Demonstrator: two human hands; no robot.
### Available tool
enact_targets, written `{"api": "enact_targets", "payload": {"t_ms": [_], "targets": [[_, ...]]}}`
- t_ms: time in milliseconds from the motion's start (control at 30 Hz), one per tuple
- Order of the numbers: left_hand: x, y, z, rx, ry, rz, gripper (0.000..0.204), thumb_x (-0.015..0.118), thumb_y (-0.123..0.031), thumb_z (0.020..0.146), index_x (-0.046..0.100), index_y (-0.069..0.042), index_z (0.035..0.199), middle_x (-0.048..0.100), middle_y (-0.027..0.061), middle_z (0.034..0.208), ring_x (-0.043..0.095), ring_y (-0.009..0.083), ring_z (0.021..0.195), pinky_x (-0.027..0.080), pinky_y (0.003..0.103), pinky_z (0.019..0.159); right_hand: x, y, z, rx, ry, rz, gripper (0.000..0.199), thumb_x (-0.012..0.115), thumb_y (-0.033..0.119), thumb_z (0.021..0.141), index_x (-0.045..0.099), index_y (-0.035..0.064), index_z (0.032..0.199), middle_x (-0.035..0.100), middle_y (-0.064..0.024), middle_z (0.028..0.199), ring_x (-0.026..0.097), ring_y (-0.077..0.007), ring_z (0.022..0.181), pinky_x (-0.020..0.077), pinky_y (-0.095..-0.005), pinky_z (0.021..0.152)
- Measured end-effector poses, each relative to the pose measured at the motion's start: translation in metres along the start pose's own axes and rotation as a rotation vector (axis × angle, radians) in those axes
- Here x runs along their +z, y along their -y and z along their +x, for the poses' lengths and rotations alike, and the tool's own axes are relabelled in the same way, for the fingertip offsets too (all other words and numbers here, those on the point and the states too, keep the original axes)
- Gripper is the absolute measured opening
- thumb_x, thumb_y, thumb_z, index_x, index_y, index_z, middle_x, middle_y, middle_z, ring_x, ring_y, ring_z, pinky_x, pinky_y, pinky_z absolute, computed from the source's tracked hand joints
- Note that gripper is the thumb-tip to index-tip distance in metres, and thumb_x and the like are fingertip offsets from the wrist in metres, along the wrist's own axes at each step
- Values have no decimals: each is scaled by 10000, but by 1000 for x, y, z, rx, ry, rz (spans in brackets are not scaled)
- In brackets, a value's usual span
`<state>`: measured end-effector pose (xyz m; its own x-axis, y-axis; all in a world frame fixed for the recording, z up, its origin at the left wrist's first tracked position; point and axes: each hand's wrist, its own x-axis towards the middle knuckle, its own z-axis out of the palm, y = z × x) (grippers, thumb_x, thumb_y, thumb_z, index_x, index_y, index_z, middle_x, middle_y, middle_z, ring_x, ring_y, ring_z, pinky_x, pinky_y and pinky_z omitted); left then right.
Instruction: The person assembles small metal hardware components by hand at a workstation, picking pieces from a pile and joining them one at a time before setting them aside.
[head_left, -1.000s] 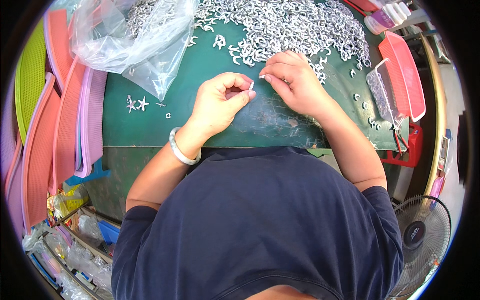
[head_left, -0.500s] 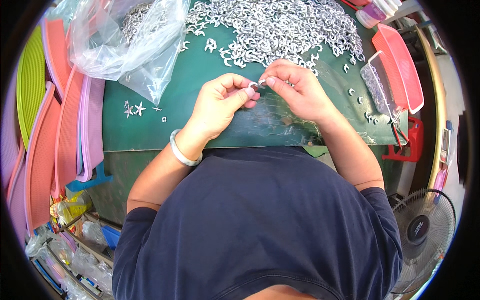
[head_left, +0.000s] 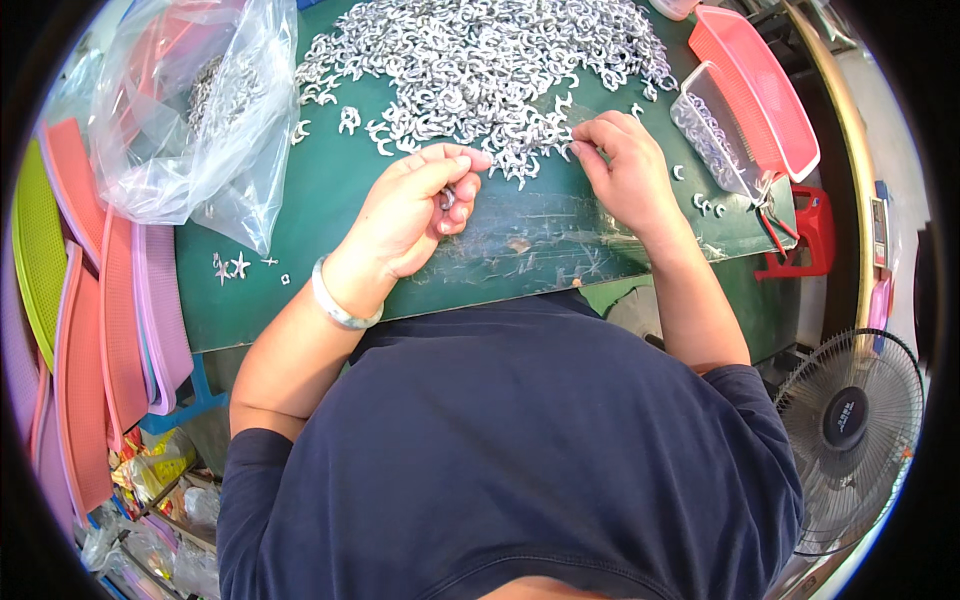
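My left hand (head_left: pixel 410 210), with a pale bangle (head_left: pixel 338 300) at its wrist, hovers above the green table (head_left: pixel 560 250). Its fingers curl round a small silvery crescent piece (head_left: pixel 447 197), partly hidden by them. Off to the right, my right hand (head_left: pixel 632 180) has thumb and index finger pinched at the near right edge of a large pile of silvery crescent pieces (head_left: pixel 480 80). What is between those fingertips, if anything, is too small to make out.
A clear plastic bag (head_left: pixel 180 165) with more pieces lies at left, near small star-shaped pieces (head_left: pixel 239 265). On the right are a clear box (head_left: pixel 742 175) of pieces, a pink basket (head_left: pixel 765 95) and red-handled pliers (head_left: pixel 770 225). A fan (head_left: pixel 848 420) stands beside me.
My hands, fingertips together before, have separated: the right has moved toward the pile, the left keeps a piece in its fingers. The whole view has shifted and turned a little.
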<state>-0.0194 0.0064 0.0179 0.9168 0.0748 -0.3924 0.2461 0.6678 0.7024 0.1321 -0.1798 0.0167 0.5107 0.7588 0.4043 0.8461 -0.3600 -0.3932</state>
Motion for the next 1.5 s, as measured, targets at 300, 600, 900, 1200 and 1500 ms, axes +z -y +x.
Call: {"api": "enact_targets", "payload": {"t_ms": [300, 600, 900, 1200, 1500], "targets": [[23, 4, 21, -60, 24, 127, 229, 459, -18, 860, 558, -5, 1066, 588, 44, 856, 541, 88, 670, 452, 200, 600, 7, -3, -7, 3, 24, -115, 129, 670, 149, 711, 623, 49, 778, 556, -79, 781, 544, -272, 797, 450, -366, 712], [39, 16, 24, -48, 39, 52, 212, 548, -113, 886, 543, -20, 1076, 608, 68, 887, 596, 122, 744, 499, 231, 668, -1, 9, -11, 403, 163, 791, 108, 573, 61, 837, 649, -6, 875, 601, -48, 754, 550, -120, 653, 445, -244, 631], [29, 21, 28, -82, 32, 123, 64, 546, -108, 866, 548, -47, 887, 607, 74, 851, 599, 144, 718, 488, 243, 626, 0, -14, 1, -91, 46, -75, 129, 610, 29, 765, 636, 39, 891, 572, -77, 820, 565, -224, 762, 453, -311, 668], [30, 21, 25, -63, 43, 51, 119, 469, -29, 819, 544, -25, 913, 603, 96, 864, 601, 168, 730, 500, 261, 642, -19, -25, -3, 67, 179, 195, 141, 574, -13, 749, 624, 43, 868, 570, -116, 821, 581, -298, 795, 472, -352, 684], [28, 23, 26, -87, 50, 104, 116, 507, -81, 861, 558, -32, 953, 603, 60, 820, 583, 126, 688, 477, 228, 610, -14, -27, -3, -164, 228, 91, 115, 648, 62, 727, 635, 62, 841, 536, -64, 802, 547, -242, 770, 455, -337, 667]]}}
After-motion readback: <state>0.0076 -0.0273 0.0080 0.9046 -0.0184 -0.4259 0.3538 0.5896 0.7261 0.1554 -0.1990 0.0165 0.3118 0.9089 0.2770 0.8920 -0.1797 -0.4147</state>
